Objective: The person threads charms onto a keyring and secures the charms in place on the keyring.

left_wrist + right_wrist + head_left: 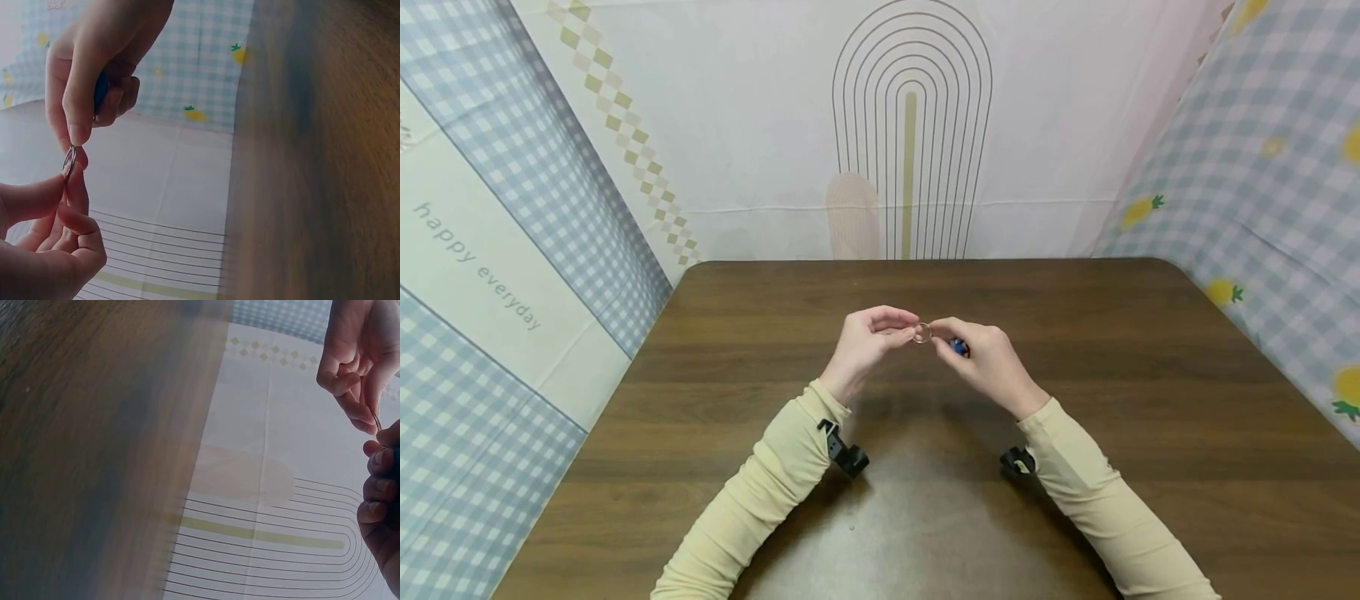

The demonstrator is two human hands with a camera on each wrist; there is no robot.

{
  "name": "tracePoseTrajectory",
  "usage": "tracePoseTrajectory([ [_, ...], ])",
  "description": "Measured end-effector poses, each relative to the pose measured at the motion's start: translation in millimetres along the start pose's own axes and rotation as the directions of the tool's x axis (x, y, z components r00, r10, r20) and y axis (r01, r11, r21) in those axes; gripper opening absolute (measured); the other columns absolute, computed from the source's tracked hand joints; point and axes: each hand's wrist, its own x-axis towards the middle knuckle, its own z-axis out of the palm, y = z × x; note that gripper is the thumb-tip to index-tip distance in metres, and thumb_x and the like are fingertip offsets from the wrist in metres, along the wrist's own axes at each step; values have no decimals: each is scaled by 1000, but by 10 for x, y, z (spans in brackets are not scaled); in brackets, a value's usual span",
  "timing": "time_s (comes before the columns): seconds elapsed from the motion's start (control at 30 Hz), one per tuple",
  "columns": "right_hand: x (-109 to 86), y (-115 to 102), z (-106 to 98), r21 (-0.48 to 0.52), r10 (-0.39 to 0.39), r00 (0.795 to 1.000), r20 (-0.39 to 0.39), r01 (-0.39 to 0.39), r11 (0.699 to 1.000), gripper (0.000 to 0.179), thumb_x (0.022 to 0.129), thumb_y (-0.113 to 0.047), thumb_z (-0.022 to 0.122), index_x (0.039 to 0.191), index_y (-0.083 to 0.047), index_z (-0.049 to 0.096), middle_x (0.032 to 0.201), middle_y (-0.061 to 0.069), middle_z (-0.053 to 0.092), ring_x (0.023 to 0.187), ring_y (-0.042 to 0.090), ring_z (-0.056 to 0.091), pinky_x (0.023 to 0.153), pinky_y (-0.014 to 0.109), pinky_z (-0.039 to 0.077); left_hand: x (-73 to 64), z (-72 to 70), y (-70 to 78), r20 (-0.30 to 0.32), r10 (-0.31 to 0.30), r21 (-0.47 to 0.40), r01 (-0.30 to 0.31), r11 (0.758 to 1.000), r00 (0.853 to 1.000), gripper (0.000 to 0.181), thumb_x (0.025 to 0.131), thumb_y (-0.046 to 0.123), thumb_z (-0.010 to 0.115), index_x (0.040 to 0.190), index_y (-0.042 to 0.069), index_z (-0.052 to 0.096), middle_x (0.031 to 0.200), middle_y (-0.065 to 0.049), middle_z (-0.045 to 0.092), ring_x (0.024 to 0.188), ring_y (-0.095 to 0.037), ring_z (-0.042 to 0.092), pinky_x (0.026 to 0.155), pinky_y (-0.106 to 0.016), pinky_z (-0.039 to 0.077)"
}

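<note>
A thin metal key ring (70, 164) is held between the two hands over the table. In the head view the left hand (867, 346) pinches its left side between thumb and fingers. From the other side, the thumb and forefinger of the right hand (992, 360) pinch its edge. A small dark-blue object (958, 347) sits inside the right hand's curled fingers, mostly covered, so its kind cannot be told. In the left wrist view the ring's wire loops look slightly spread apart. Only a sliver of the ring (377, 421) shows in the right wrist view.
The brown wooden table (700, 433) lies beneath both hands. A white patterned cloth (760, 125) hangs behind it, with checked cloths at either side. Black wrist cameras are strapped to both sleeves. A tiny speck (852, 527) lies near the table's front.
</note>
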Motion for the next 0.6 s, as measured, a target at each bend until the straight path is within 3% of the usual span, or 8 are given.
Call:
tracePoseTrajectory([
  [0.07, 6, -5, 0, -6, -10, 1000, 0, 10, 1000, 13, 85, -3, 70, 98, -4, 70, 87, 7, 74, 65, 11, 61, 59, 28, 53, -2, -2, -1, 11, 9, 4, -9, 1000, 1000, 19, 86, -5, 67, 104, -10, 66, 90, -11, 75, 74, -7, 70, 93, -46, 54],
  [0.3, 6, 4, 2, -20, -29, 999, -16, 29, 999, 7, 85, -3, 70, 92, -5, 70, 81, 5, 73, 62, 10, 59, 58, 27, 51, -16, -4, 14, 59, 0, 46, -3, 999, 998, 19, 88, 0, 67, 106, -7, 66, 87, -3, 74, 76, -7, 68, 80, -25, 55],
  [0.4, 3, 14, 2, -15, -24, 999, -47, 23, 1000, 7, 84, -1, 69, 90, -4, 69, 79, 6, 72, 61, 10, 58, 56, 26, 49, -21, 4, 14, 78, -13, 64, 8, 998, 997, 25, 87, 2, 69, 111, -4, 65, 89, -1, 73, 79, -6, 66, 81, -25, 52],
  [0.53, -3, 35, 13, 6, -28, 995, -98, 29, 1000, 5, 85, -1, 66, 89, -3, 68, 77, 7, 71, 60, 10, 58, 55, 25, 48, -28, 27, -12, 104, -13, 42, 8, 999, 995, 29, 87, 1, 68, 115, -6, 63, 93, -7, 73, 82, -9, 68, 82, -28, 55],
  [0.6, -24, 147, 81, 49, -39, 993, -111, 44, 998, 5, 88, -4, 65, 92, -4, 68, 79, 6, 71, 62, 9, 58, 57, 23, 48, -29, 35, -28, 103, 0, 15, -1, 1000, 995, 27, 88, 0, 66, 114, -8, 63, 89, -6, 73, 80, -10, 69, 78, -28, 55],
])
